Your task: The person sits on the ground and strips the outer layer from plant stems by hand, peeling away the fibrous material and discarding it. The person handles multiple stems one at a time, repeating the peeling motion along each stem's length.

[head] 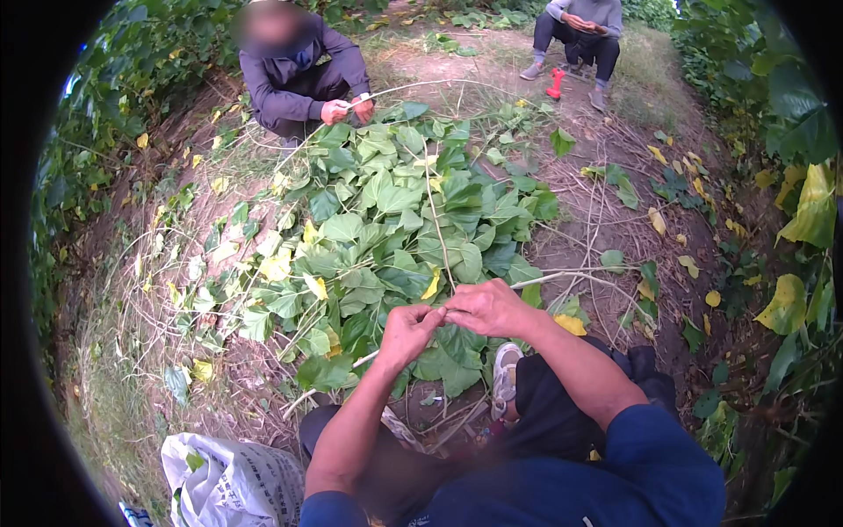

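Note:
My left hand (pixel 409 334) and my right hand (pixel 490 308) meet fingertip to fingertip in front of me, pinching a slender, leafless branch (pixel 532 280). It emerges to the right of my right hand and to the lower left behind my left wrist; the gripped part is hidden by my fingers. From beside my right fingers a thin brown stem (pixel 435 214) runs away across a heap of broad green leaves (pixel 395 197). Some yellow leaves (pixel 275 265) are mixed into the heap, which lies on the ground just beyond my hands.
A white woven sack (pixel 234 481) bearing writing stands at my lower left. Across the heap, a crouching person (pixel 290 79) holds a long bent branch (pixel 421 83). Another person (pixel 579 33) sits farther back, near a red tool (pixel 556 83). Leafy plants (pixel 744 85) border both sides.

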Tool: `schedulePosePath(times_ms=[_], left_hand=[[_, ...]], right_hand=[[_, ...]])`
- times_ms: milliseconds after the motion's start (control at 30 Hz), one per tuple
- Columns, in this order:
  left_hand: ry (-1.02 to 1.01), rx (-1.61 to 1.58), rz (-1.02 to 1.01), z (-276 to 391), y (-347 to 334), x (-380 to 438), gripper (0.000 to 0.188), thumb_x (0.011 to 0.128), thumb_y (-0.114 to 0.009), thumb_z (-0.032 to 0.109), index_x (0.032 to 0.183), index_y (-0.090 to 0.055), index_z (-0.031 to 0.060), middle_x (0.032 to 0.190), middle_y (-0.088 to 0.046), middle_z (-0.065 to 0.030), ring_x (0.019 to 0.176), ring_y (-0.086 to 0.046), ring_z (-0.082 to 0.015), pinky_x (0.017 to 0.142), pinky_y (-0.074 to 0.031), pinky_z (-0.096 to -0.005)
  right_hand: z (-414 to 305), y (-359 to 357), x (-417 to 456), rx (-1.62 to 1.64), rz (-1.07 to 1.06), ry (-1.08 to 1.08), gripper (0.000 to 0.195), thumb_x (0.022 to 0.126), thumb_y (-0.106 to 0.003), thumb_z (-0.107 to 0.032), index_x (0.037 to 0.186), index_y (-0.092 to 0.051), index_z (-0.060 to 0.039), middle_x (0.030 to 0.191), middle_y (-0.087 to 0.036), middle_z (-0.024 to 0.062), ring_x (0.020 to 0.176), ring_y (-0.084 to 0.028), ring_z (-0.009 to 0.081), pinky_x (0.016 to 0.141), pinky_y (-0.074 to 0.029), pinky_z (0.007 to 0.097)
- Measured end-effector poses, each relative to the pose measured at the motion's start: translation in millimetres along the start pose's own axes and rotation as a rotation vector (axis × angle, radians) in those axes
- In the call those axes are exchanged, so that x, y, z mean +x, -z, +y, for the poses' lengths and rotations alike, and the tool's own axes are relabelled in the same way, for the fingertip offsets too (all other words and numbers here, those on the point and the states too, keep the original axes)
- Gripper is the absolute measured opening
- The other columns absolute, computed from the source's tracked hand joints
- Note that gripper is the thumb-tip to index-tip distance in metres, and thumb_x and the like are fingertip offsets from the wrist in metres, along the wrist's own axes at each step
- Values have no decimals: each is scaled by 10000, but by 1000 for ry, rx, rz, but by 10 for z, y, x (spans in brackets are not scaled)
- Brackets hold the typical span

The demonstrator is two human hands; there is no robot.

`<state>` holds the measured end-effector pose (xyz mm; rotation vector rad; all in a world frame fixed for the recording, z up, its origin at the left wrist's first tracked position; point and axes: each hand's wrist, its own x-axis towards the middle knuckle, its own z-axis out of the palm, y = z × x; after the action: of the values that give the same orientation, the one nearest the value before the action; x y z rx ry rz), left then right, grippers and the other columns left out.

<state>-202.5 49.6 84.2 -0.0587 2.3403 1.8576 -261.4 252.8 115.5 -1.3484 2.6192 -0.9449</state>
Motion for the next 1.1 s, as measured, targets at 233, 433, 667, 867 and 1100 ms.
schedulePosePath(times_ms=[233,433,667,867,1100], left_hand=[[20,56,-47,54,133,40,262,925,-723,240,844,-729,-10,670,-593,48,608,-450,-31,530,-352,-236],[45,91,-70,168,192,46,231,904,-749,214,856,-729,-11,676,-607,42,616,-472,-36,537,-372,-238],[-15,111,-34,117,173,46,224,914,-741,203,876,-732,-17,671,-597,45,615,-458,-36,530,-366,-242],[-21,101,4,95,162,59,219,917,-740,204,896,-739,-14,671,-584,55,617,-446,-33,527,-355,-240],[-42,57,55,100,138,64,214,919,-740,199,896,-740,-14,678,-574,64,615,-435,-32,522,-341,-237]], right_hand=[[56,40,12,-62,75,-5,234,878,-699,-346,918,-730,-118,801,-647,56,727,-665,300,623,-522,436],[61,110,-9,-31,60,-41,241,896,-687,-362,907,-732,-126,812,-664,51,734,-669,298,626,-518,434],[64,92,-14,-38,101,-48,262,902,-683,-379,893,-734,-122,815,-677,54,723,-672,301,614,-521,430],[14,75,11,-73,146,-53,266,905,-681,-378,888,-728,-117,793,-663,65,702,-667,301,601,-522,432],[3,49,34,-103,225,-18,249,907,-683,-353,868,-715,-110,759,-634,69,664,-651,299,577,-518,424]])
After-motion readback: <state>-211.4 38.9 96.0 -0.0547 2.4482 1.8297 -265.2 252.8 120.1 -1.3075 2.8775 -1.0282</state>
